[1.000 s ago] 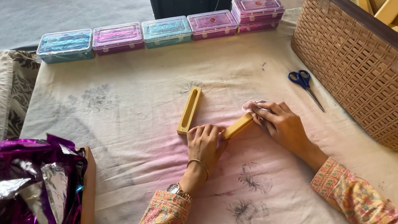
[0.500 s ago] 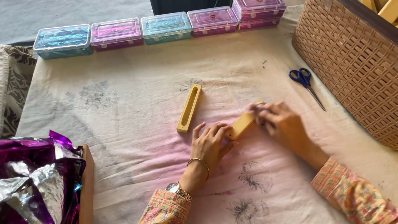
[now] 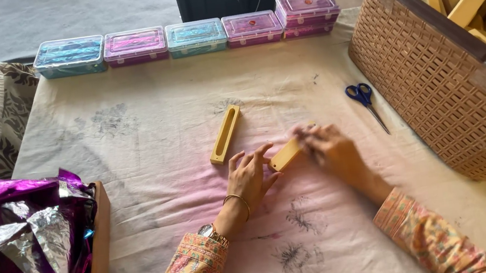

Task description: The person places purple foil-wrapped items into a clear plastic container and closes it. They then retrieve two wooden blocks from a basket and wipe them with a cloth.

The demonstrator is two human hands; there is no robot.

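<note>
woven basket well right of grip, heaped sticks could spill if knocked | slotted wooden tray just beyond-left, elbow may shove it | wooden block pinched by right hand, blurred; left hand spread beside—may slip

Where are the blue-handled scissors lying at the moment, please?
In the head view, the blue-handled scissors lie flat on the stained cloth table cover, right of centre, between the woven tan plastic basket and the right hand.
</note>
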